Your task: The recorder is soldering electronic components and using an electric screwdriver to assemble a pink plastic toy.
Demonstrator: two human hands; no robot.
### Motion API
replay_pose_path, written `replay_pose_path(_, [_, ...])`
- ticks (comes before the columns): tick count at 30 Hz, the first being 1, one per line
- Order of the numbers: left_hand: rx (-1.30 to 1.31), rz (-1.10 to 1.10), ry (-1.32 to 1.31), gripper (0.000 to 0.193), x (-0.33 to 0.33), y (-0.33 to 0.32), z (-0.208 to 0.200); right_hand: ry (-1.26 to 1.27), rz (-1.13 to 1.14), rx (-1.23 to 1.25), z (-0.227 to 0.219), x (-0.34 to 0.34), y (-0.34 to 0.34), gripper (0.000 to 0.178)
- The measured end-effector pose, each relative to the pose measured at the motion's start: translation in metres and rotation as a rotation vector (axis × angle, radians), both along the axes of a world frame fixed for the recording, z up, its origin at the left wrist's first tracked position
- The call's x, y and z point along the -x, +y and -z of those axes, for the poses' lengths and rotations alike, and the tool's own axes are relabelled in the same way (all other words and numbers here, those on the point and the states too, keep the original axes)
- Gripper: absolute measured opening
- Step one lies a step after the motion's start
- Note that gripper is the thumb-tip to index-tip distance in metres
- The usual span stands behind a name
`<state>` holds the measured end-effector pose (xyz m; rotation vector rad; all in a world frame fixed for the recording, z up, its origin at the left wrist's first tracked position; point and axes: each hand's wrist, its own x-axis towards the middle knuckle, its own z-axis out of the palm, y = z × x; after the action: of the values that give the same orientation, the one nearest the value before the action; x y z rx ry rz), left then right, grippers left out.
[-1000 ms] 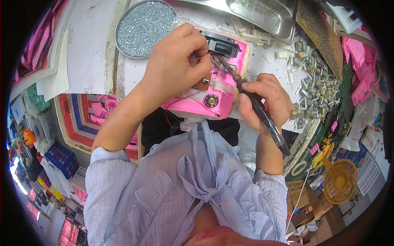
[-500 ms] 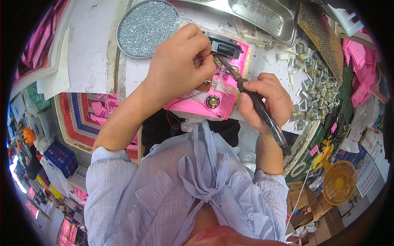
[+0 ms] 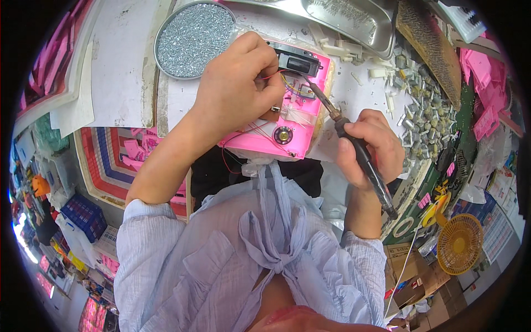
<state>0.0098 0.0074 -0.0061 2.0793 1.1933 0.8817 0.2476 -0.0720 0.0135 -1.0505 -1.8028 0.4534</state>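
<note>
My right hand is closed round the black handle of a soldering iron. The iron's tip points up and left, at the near edge of a black rectangular part set in a pink plastic housing. My left hand is in a pinch over the housing's left side, with a thin red wire running out of its fingertips toward the black part. Lower in the housing are a round metal-centred part and loose wires. My left hand hides part of a brown board.
A round pan of small metal screws stands at the far left, and a steel tray at the far right. Many small metal parts are heaped right of the housing. A yellow basket and striped bin flank the bench.
My right hand has drawn the soldering iron a little right and back, its tip now at the black part's near edge. The housing and my left hand have shifted slightly left in view.
</note>
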Motion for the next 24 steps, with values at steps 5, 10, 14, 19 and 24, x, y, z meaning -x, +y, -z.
replay_pose_path(5, [-0.006,0.003,-0.002,0.011,0.000,0.000,-0.002,0.034,0.013,-0.012,-0.001,-0.005,-0.004,0.026])
replay_pose_path(10, [-0.062,-0.016,0.048,0.014,0.001,-0.003,-0.007,0.021,0.059,-0.052,-0.002,-0.013,-0.006,0.024])
replay_pose_path(14, [-0.142,0.092,0.084,0.018,0.003,-0.026,-0.024,0.050,0.121,-0.047,-0.004,-0.030,-0.018,0.023])
replay_pose_path(19, [-0.126,0.411,0.227,0.017,-0.006,-0.031,-0.009,0.062,0.148,0.009,-0.007,-0.034,-0.027,0.024])
replay_pose_path(24, [0.128,0.390,-0.070,0.014,0.002,-0.015,-0.001,0.374,0.307,0.158,0.002,-0.013,-0.044,0.029])
